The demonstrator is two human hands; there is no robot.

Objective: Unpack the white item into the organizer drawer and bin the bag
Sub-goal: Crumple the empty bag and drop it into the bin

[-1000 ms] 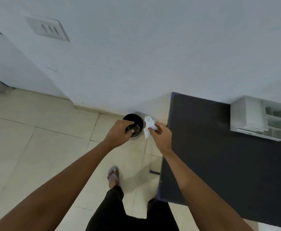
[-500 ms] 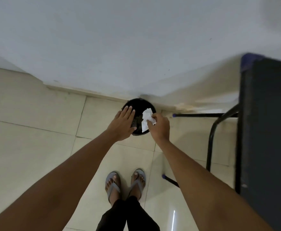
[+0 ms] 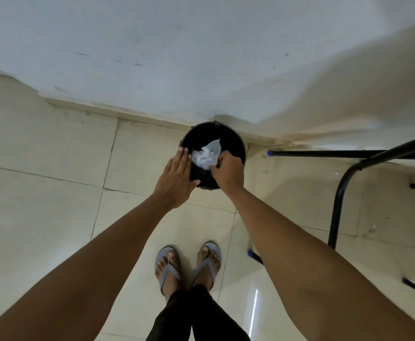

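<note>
We looked straight down at one pale wall (image 3: 201,45) across the top and one cream tiled floor (image 3: 41,193) below it. At three o'clock stood one black metal frame (image 3: 339,193) with blue-capped feet; we counted three blue caps in view. Two bare forearms reached up from the bottom edge toward the centre. Between them, at six o'clock, were two feet in grey flip-flops (image 3: 168,267). Just above centre, against the wall's base, sat one round black bin (image 3: 233,141). Our left hand (image 3: 177,180) lay flat and loose, fingers straight, over the bin's nine o'clock rim, gripping nothing. Our right hand (image 3: 228,171) pinched one crumpled white bag (image 3: 206,156) between thumb and fingers, holding it over the bin's open mouth, between the two hands.
</note>
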